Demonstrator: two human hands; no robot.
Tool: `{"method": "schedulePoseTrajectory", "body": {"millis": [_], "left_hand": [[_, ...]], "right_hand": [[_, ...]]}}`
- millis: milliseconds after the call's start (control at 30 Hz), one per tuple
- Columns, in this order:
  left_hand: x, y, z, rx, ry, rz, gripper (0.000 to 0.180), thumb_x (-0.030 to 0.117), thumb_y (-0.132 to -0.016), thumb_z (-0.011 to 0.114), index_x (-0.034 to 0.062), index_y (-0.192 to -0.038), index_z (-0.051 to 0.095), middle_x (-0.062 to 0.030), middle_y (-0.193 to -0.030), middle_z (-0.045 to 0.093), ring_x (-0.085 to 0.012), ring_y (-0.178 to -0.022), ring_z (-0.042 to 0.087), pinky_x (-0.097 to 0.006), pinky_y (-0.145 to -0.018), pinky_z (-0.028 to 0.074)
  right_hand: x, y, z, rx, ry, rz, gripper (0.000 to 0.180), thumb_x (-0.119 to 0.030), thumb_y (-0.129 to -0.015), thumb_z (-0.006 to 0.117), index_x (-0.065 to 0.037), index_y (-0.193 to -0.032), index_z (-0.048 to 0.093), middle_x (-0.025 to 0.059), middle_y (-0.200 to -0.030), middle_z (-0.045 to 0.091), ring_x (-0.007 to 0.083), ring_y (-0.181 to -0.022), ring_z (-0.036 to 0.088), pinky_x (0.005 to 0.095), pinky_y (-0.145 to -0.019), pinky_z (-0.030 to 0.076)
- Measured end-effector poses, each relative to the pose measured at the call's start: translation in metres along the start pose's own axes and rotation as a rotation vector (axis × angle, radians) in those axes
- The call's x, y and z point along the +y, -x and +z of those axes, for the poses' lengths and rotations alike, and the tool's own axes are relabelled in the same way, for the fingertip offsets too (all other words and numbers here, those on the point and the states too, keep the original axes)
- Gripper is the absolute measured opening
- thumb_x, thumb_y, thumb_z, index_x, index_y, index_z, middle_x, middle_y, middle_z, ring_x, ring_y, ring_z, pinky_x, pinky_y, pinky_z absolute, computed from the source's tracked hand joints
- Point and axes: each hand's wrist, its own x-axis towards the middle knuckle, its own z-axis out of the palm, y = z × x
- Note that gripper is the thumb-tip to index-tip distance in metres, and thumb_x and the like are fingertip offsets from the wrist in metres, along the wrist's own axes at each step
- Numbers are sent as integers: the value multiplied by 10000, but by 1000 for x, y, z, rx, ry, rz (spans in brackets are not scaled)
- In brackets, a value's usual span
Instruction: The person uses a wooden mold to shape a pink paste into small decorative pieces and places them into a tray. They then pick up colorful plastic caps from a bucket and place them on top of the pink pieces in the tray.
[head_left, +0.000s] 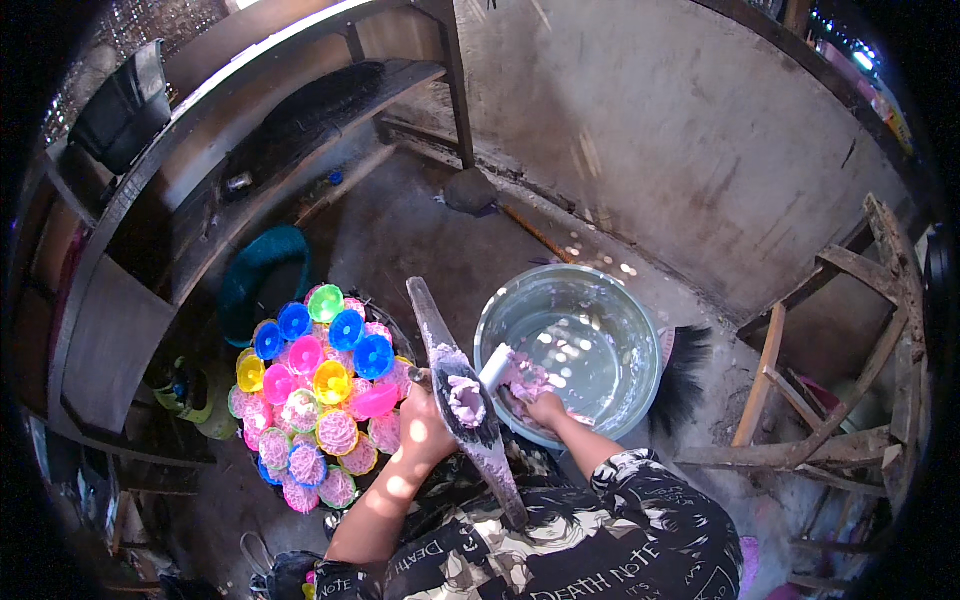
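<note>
A long dark wooden press point(432, 318) stands tilted in front of me, with lilac dough point(466, 400) filling the round opening at its middle. My left hand point(425, 430) is closed on the press at its left side; the fingertips are partly hidden. A white cylinder point(495, 366) sticks out to the right of the press, over the rim of a large grey-green basin point(645, 385). Inside that basin, my right hand point(547, 410) is closed on soft lilac dough point(527, 380) by the near left wall. Smears of dough coat the basin's inside.
Left of the press, colourful flower-shaped cups point(374, 356) are piled up, many carrying pink noodle-like nests point(337, 432). A teal tub point(265, 275) stands behind them. Black bristles point(682, 375) lie beside the basin. A wooden frame point(840, 450) is at right, shelving point(300, 130) at left.
</note>
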Motion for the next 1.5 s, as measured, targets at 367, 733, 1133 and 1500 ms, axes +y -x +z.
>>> {"method": "schedulePoseTrajectory", "body": {"millis": [367,733,1133,1500], "left_hand": [[-6,4,-1,51,13,117,346,244,-662,711,78,-954,629,-160,-820,606,-361,-695,570,-418,-617,492],[21,38,-80,226,502,-46,436,91,-617,817,92,-1007,620,-96,-1082,577,-250,-1046,534,-389,-870,457],[37,109,-172,518,493,38,500,197,-640,791,60,-1052,544,-120,-983,389,-294,-952,502,-515,-908,463],[34,139,-188,663,602,98,434,272,-621,764,43,-915,541,-87,-875,377,-219,-898,376,-536,-817,501]], "right_hand": [[39,29,-84,-21,-16,37,184,-190,-720,611,-73,-836,693,126,-646,637,204,-506,617,335,-517,496],[59,26,-87,149,350,47,252,-204,-707,573,-44,-866,688,210,-884,647,362,-867,626,422,-774,498],[30,-16,-7,75,87,-84,350,-345,-694,654,-41,-865,689,212,-850,648,360,-836,628,419,-741,492],[39,16,-57,-417,-708,88,77,3,-786,569,5,-810,642,14,-553,522,67,-377,439,232,-346,311]]}}
